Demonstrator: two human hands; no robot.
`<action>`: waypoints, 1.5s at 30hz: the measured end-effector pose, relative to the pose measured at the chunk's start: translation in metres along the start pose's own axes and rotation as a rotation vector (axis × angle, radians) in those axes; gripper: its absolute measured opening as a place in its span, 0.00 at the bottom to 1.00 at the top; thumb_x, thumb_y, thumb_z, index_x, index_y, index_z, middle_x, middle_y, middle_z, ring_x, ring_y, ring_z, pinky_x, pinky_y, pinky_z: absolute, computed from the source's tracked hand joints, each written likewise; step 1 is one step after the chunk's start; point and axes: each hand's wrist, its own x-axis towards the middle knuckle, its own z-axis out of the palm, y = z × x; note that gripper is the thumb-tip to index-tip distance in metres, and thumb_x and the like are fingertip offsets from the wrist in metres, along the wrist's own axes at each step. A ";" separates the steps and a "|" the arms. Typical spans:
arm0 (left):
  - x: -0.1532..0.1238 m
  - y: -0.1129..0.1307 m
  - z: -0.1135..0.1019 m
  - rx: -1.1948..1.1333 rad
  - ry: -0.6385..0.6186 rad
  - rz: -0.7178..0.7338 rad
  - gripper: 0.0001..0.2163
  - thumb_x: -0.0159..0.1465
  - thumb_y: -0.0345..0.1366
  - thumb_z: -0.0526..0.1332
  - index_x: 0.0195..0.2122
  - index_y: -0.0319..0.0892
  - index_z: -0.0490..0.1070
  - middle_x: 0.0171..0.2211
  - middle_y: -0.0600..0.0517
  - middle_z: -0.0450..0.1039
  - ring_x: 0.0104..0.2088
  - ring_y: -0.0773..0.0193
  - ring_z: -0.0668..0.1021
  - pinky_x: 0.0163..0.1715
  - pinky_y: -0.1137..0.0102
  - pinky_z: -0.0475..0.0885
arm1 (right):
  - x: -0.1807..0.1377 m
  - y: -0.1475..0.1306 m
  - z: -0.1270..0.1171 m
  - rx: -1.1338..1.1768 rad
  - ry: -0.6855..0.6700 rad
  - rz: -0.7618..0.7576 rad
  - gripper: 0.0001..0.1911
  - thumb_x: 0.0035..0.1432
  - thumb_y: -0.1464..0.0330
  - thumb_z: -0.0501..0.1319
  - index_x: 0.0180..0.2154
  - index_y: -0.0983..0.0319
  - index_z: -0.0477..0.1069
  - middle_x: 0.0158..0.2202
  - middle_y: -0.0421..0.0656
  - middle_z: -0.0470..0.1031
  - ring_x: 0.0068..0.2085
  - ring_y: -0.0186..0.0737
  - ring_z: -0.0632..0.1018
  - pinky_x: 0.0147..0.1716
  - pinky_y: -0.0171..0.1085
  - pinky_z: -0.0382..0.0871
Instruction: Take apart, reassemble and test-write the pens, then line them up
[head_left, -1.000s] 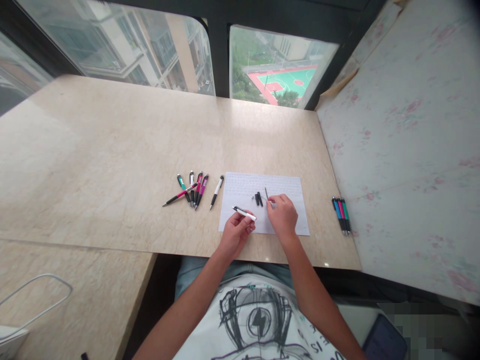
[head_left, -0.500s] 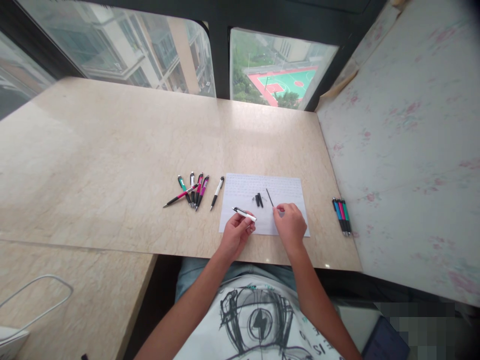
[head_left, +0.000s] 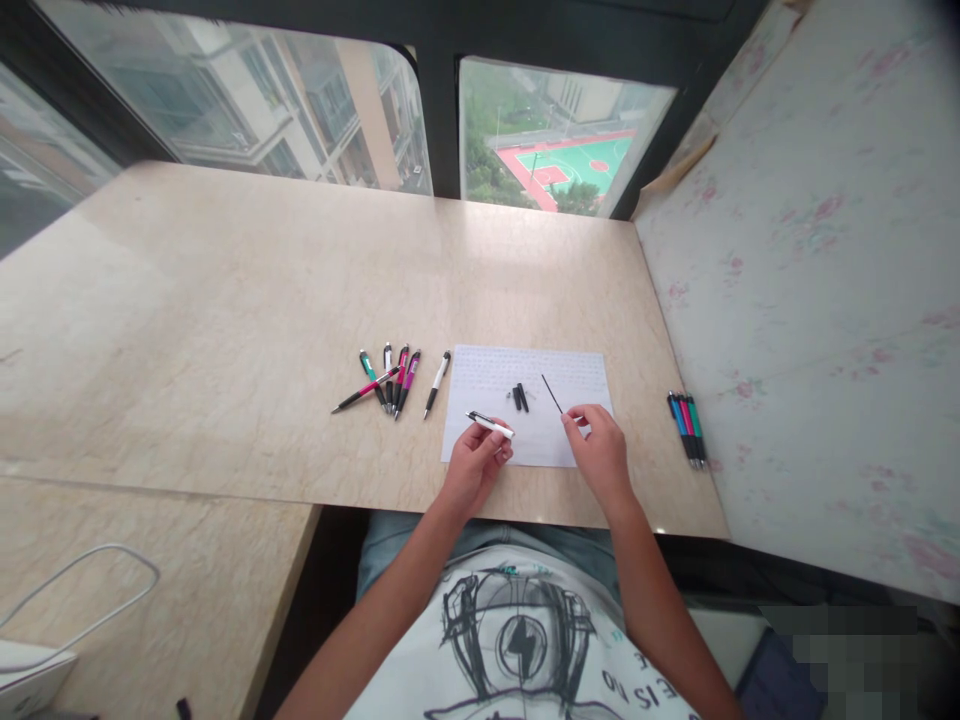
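My left hand [head_left: 474,466] is closed round a white pen barrel [head_left: 490,425] with a black tip, holding it over the near left part of a white sheet of paper [head_left: 487,375]. My right hand [head_left: 600,449] pinches the near end of a thin black refill [head_left: 553,394], which sticks up and away over the sheet. Two small black pen parts [head_left: 519,397] lie on the paper between the hands.
Several pens [head_left: 390,379] in teal, pink, white and black lie in a loose group left of the sheet on the beige marble table [head_left: 225,300]. Three more pens [head_left: 686,428] lie by the table's right edge, next to a floral wall. A white cable loops at lower left.
My right hand has drawn the thin black refill out to the right, away from the white barrel. The left hand has stayed almost in place.
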 end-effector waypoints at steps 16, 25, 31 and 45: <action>0.002 0.001 -0.002 -0.018 -0.007 -0.007 0.11 0.54 0.34 0.73 0.37 0.39 0.76 0.33 0.51 0.72 0.28 0.72 0.70 0.29 0.73 0.65 | -0.040 0.002 -0.035 0.378 -0.154 -0.012 0.06 0.58 0.66 0.62 0.33 0.60 0.76 0.34 0.45 0.78 0.36 0.42 0.77 0.35 0.40 0.74; 0.002 -0.001 -0.004 -0.001 -0.018 0.008 0.10 0.55 0.33 0.73 0.37 0.39 0.77 0.34 0.51 0.73 0.28 0.73 0.70 0.29 0.74 0.65 | -0.041 -0.013 -0.033 0.346 -0.106 -0.081 0.05 0.58 0.71 0.61 0.33 0.59 0.76 0.33 0.43 0.77 0.34 0.39 0.76 0.33 0.38 0.72; 0.002 -0.004 -0.005 0.050 -0.008 0.035 0.09 0.55 0.32 0.73 0.36 0.39 0.78 0.33 0.51 0.75 0.29 0.72 0.73 0.30 0.74 0.67 | -0.044 -0.027 -0.015 0.527 -0.037 0.057 0.13 0.58 0.69 0.63 0.46 0.59 0.74 0.33 0.42 0.76 0.34 0.38 0.77 0.35 0.38 0.73; 0.002 -0.003 -0.002 0.026 0.032 0.046 0.11 0.51 0.32 0.75 0.34 0.39 0.78 0.31 0.51 0.79 0.28 0.72 0.76 0.32 0.76 0.71 | -0.044 -0.044 0.022 0.897 0.185 0.288 0.15 0.55 0.65 0.68 0.45 0.60 0.74 0.37 0.44 0.78 0.39 0.39 0.78 0.39 0.38 0.73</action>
